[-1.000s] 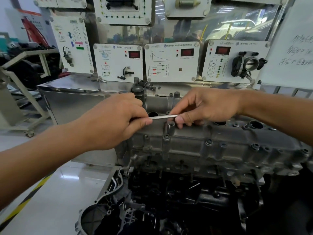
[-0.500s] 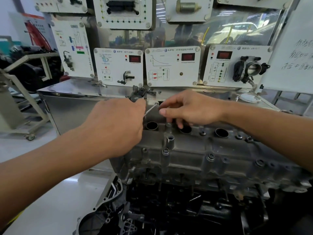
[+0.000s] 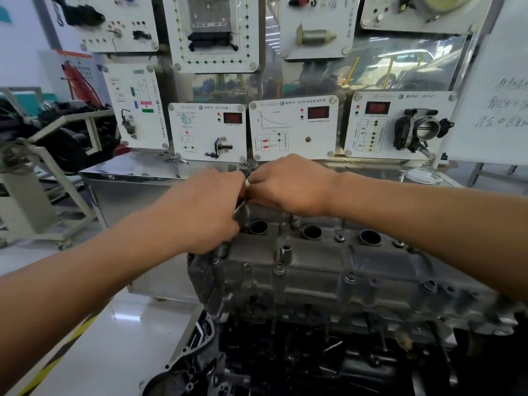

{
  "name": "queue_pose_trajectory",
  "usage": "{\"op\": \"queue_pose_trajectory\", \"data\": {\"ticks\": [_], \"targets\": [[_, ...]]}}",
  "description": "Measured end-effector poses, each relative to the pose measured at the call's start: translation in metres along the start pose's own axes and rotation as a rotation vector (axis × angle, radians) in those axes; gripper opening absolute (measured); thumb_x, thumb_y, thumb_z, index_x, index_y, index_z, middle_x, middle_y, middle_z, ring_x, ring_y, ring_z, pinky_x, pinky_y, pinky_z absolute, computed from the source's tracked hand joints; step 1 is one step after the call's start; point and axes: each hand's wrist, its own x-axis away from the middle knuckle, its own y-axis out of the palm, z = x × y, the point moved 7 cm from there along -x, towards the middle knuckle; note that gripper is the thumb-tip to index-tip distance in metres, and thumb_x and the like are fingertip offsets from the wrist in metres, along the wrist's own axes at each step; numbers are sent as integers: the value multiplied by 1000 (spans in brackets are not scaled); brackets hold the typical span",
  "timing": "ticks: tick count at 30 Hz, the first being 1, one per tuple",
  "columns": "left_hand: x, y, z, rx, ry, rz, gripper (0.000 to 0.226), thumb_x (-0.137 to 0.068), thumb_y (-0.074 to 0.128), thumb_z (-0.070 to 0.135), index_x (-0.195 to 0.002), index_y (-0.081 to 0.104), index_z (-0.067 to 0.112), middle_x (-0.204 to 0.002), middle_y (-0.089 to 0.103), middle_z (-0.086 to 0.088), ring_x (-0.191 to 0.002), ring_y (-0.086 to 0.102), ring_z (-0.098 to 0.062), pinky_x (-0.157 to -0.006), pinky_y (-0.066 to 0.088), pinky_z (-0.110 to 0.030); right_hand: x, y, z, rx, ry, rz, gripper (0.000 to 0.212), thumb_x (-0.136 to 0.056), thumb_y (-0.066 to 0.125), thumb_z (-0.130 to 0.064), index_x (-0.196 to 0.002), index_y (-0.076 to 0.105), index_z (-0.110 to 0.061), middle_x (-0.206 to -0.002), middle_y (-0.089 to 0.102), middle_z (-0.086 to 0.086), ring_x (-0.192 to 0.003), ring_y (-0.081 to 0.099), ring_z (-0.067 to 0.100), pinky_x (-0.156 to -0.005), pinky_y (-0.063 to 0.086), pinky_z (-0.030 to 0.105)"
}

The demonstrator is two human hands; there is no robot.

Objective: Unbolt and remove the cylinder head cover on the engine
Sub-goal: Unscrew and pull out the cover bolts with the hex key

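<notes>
We look down on the dark, greasy engine block (image 3: 285, 361). On top of it sits the grey cast-metal cylinder head cover (image 3: 323, 267), its long axis running from 10 o'clock to 4 o'clock across the view. Our hands meet over its far left corner, at 11 o'clock from the cover's middle. The left hand (image 3: 200, 212) is curled round a thin silvery tool shaft (image 3: 239, 209), which slants down toward that corner. The right hand (image 3: 288, 187) touches the left at the shaft's upper end, but its fingers are hidden, so we cannot tell whether they pinch the tool. We judge the left hand the nearer to whatever fastener lies under the hidden tip. Small dark bolt heads (image 3: 279, 268) along the near edge look seated, so most unbolting remains.
</notes>
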Motion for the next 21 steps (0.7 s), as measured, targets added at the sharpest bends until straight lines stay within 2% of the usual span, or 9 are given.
{"op": "queue_pose_trajectory", "data": {"ticks": [3,6,8,10,13,15,16,18,21], "targets": [[4,0,-1,9,38,-29,32,-84,71,25,-110,52,24,-82,59,6,-73,59,-16,-72,54,-42,6,-3,-6,69,-95,90,22,-101,49,-15,-114,65,-8,-102,66,9,-92,63,29,-56,37,32],[10,-2,0,12,54,29,24,-88,68,24,-109,56,22,-83,61,6,-78,59,-18,-73,52,-38,13,-7,-6,66,-133,190,13,-91,58,-2,-96,70,-1,-86,67,13,-78,63,31,-47,46,35],[13,0,3,-7,41,79,17,-90,64,22,-105,58,21,-83,61,3,-79,59,-20,-73,51,-38,14,-7,-9,61,-137,228,10,-90,61,-1,-93,70,0,-83,66,13,-74,62,29,-48,49,38],[15,4,3,-38,0,107,14,-91,60,22,-105,56,21,-86,61,0,-80,60,-23,-75,52,-42,16,-3,-6,45,-106,241,9,-86,67,1,-94,70,0,-83,66,12,-75,62,29,-48,49,36],[23,5,3,-100,5,176,17,-92,58,24,-108,52,24,-100,59,2,-91,58,-23,-77,53,-44,12,8,8,-30,17,169,16,-90,59,2,-104,65,-2,-96,65,13,-89,60,31,-56,47,37],[28,5,4,-126,42,223,18,-91,59,25,-109,53,25,-105,54,5,-97,55,-22,-77,53,-42,8,14,15,-101,98,119,17,-97,51,-8,-110,62,-8,-104,63,9,-96,58,30,-63,41,36],[28,5,4,-128,48,224,18,-91,58,24,-108,54,25,-104,53,5,-97,54,-22,-77,52,-42,5,16,15,-158,134,94,18,-99,48,-13,-111,62,-11,-106,63,8,-98,58,30,-68,44,38],[27,6,2,-113,41,213,15,-91,58,24,-106,57,26,-100,55,7,-94,56,-21,-77,52,-42,0,18,16,-292,217,38,19,-96,48,-13,-105,65,-11,-102,67,9,-94,59,29,-80,48,42],[27,7,1,-106,58,234,14,-90,59,26,-104,60,27,-96,55,9,-90,58,-20,-74,52,-40,0,15,19,-341,240,3,19,-94,51,-16,-99,69,-11,-95,70,7,-88,61,25,-81,50,40]]}}
